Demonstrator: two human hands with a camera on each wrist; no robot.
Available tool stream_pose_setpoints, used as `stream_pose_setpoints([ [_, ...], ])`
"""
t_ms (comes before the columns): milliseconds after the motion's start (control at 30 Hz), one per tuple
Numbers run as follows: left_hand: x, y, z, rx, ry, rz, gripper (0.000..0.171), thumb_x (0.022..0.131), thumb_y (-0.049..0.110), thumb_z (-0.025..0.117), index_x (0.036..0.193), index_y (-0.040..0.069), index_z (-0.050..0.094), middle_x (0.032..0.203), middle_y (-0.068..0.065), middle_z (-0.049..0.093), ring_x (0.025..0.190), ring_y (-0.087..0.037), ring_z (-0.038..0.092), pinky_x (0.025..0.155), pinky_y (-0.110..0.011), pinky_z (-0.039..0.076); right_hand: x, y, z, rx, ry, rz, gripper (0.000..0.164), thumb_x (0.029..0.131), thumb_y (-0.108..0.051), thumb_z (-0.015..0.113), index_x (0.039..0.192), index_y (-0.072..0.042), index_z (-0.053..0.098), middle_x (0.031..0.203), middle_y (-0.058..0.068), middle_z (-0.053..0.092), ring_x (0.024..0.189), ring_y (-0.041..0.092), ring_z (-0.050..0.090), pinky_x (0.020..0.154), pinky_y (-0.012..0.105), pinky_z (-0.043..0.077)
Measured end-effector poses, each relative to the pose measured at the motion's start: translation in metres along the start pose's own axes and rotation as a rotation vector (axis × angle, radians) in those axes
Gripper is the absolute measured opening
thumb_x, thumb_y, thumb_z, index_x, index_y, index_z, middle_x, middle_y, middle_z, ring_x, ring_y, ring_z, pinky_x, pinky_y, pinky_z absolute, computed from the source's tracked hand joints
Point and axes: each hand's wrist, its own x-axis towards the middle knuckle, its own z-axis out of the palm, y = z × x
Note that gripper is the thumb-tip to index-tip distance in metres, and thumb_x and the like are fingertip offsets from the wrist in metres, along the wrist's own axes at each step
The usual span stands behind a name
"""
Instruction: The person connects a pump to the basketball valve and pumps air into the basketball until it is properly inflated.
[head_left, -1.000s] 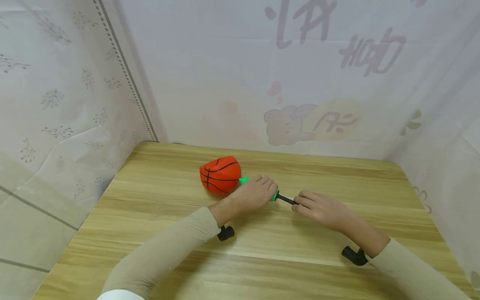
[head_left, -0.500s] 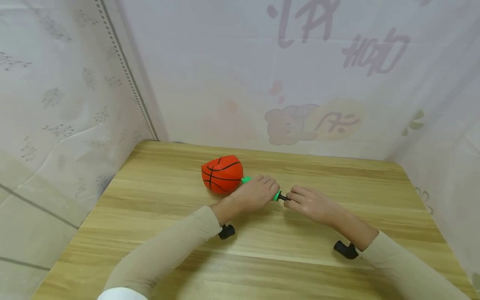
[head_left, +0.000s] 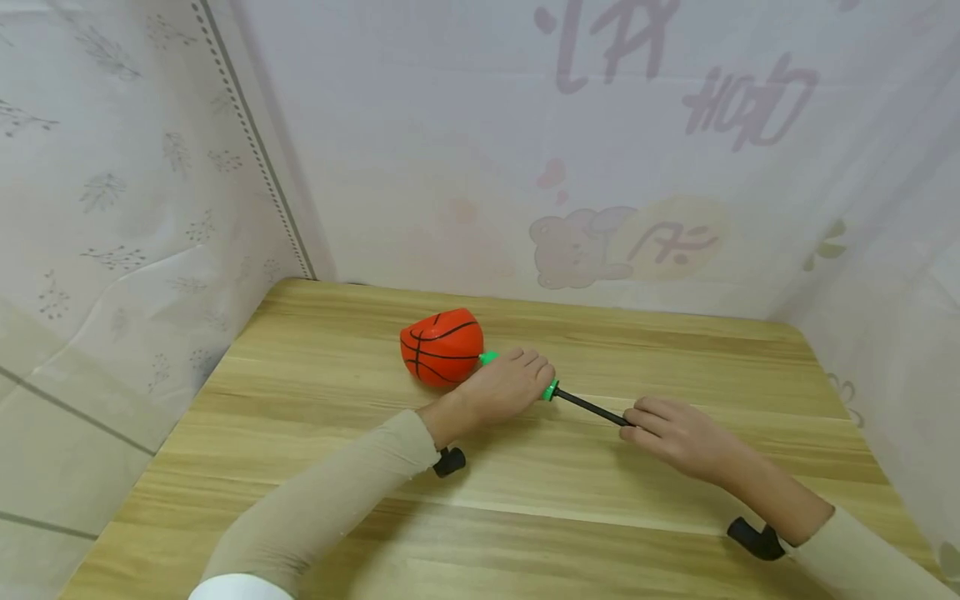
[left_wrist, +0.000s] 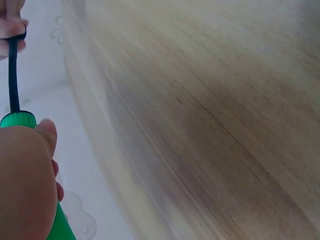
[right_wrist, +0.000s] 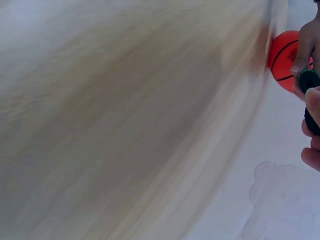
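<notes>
An orange toy basketball (head_left: 441, 350) with black lines, its upper left side caved in, lies toward the back of the wooden table. My left hand (head_left: 504, 388) grips the green barrel of a hand pump (head_left: 550, 390), whose green tip meets the ball's right side. From the barrel's other end a black rod (head_left: 592, 407) reaches far out. My right hand (head_left: 675, 436) holds the outer end of that rod, and its fingers cover most of the handle. In the left wrist view, the green barrel (left_wrist: 61, 227) shows below the left hand, thumb beside the ribbed collar.
The wooden tabletop (head_left: 300, 400) ends at patterned cloth walls (head_left: 420, 183) behind and on both sides. A black wrist-camera mount (head_left: 450, 462) sits under the left wrist, and another black mount (head_left: 753, 537) under the right.
My right hand first slid in toward the barrel, then drew back out to the right, so more black rod shows now. The left hand and the ball stay nearly in place.
</notes>
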Motion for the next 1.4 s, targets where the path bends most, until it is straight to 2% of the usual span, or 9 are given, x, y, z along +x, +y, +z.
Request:
stream_pose_setpoints([
  [200,-0.001,-0.001,-0.001,0.014,-0.009,0.010,0.013,0.108,0.018,0.044,0.115,0.011,0.053,0.101,0.002,0.053,0.095,-0.015,0.048,0.084,-0.025,0.041,-0.009,-0.003,-0.003,-0.008,-0.014,0.005,0.039,0.112,-0.008,0.033,0.099,-0.005,0.069,0.095,0.009,0.072,0.085,0.022,0.066,0.069,0.030,0.057],
  [367,0.001,0.000,-0.001,-0.004,-0.012,0.017,0.016,0.109,0.021,0.044,0.116,0.010,0.053,0.102,0.001,0.054,0.096,-0.015,0.048,0.085,-0.025,0.042,-0.004,-0.002,-0.001,-0.011,0.002,0.009,0.037,0.112,-0.008,0.033,0.100,-0.005,0.068,0.096,0.009,0.071,0.086,0.022,0.065,0.070,0.031,0.057],
  [500,0.003,0.004,-0.003,-0.033,-0.033,0.013,0.016,0.109,0.018,0.043,0.117,0.009,0.053,0.105,0.000,0.055,0.098,-0.015,0.049,0.088,-0.026,0.042,0.006,0.000,0.003,0.009,0.000,0.014,0.037,0.112,-0.009,0.032,0.102,-0.006,0.067,0.097,0.007,0.071,0.088,0.022,0.064,0.073,0.032,0.056],
  [633,0.004,0.006,-0.004,-0.012,-0.050,0.007,0.017,0.109,0.017,0.043,0.119,0.009,0.054,0.107,0.001,0.056,0.099,-0.015,0.050,0.089,-0.026,0.043,0.020,0.003,0.011,0.013,-0.033,0.009,0.039,0.112,-0.008,0.029,0.104,-0.006,0.067,0.098,0.005,0.070,0.090,0.020,0.062,0.076,0.030,0.055],
  [800,0.005,0.008,-0.003,0.036,-0.026,0.015,0.016,0.109,0.020,0.045,0.117,0.010,0.055,0.104,0.002,0.056,0.095,-0.013,0.050,0.084,-0.024,0.042,0.038,0.007,0.023,0.020,-0.039,0.006,0.040,0.112,-0.007,0.026,0.103,-0.006,0.065,0.096,0.003,0.066,0.088,0.019,0.059,0.075,0.027,0.053],
  [933,0.004,0.009,-0.002,0.043,-0.002,0.024,0.015,0.109,0.020,0.045,0.115,0.010,0.055,0.103,0.002,0.057,0.094,-0.013,0.050,0.085,-0.024,0.043,0.050,0.010,0.032,0.021,-0.045,0.015,0.044,0.112,-0.007,0.020,0.103,-0.006,0.064,0.094,0.003,0.065,0.087,0.018,0.057,0.073,0.027,0.052],
  [1067,0.002,0.008,-0.002,0.056,-0.006,0.025,0.014,0.108,0.020,0.046,0.114,0.011,0.055,0.101,0.003,0.056,0.093,-0.012,0.049,0.084,-0.023,0.042,0.056,0.010,0.037,0.025,-0.024,0.015,0.046,0.112,-0.007,0.020,0.101,-0.007,0.065,0.093,0.003,0.066,0.085,0.017,0.058,0.071,0.025,0.052],
  [1233,-0.001,0.006,-0.003,0.053,-0.007,0.018,0.011,0.108,0.019,0.048,0.113,0.013,0.055,0.099,0.004,0.054,0.092,-0.012,0.048,0.082,-0.023,0.041,0.052,0.007,0.036,0.030,0.008,0.007,0.040,0.112,-0.006,0.027,0.098,-0.006,0.064,0.091,0.004,0.067,0.083,0.018,0.059,0.071,0.026,0.053],
  [1400,-0.002,0.005,-0.002,0.032,-0.020,0.010,0.010,0.107,0.017,0.048,0.114,0.013,0.053,0.103,0.003,0.055,0.095,-0.013,0.048,0.082,-0.024,0.040,0.034,0.001,0.025,0.042,0.000,0.013,0.036,0.112,-0.009,0.031,0.099,-0.006,0.065,0.092,0.004,0.068,0.083,0.018,0.060,0.071,0.027,0.053],
])
